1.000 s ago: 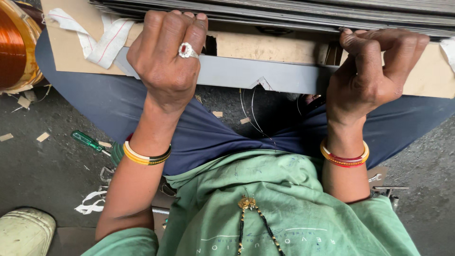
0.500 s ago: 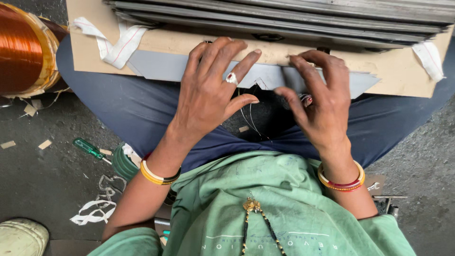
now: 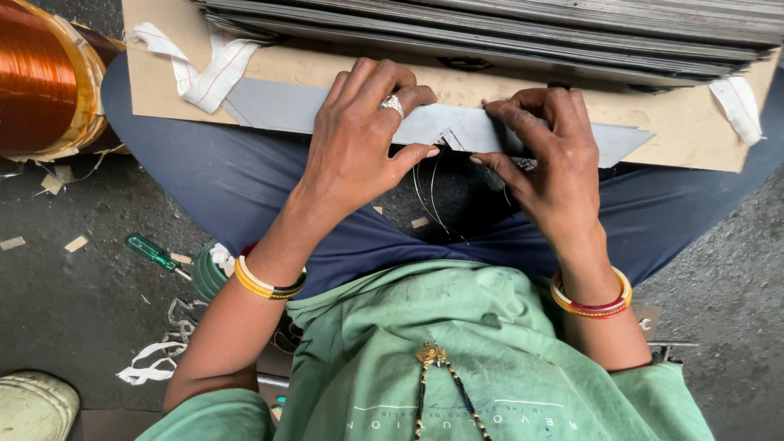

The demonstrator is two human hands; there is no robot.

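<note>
Lighting: soft, even daylight is falling from above; the scene is reading moderately bright, with no hard shadows.
Shadows: a faint, diffuse shadow is lying under the left hand (image 3: 355,147) and right hand (image 3: 555,167), darkening the lap between them.
Glare: the orange copper-wire coil (image 3: 37,77) is catching a glossy vertical sheen; the long grey metal strip (image 3: 278,106) is reflecting a pale, dull gleam; the stacked grey metal sheets (image 3: 506,28) are showing thin bright edge lines.
Focus: hands and strip are rendering sharp; the green garment nearest the lens is softening slightly.
Distortion: wide-angle bending is curving the frame edges.
</note>
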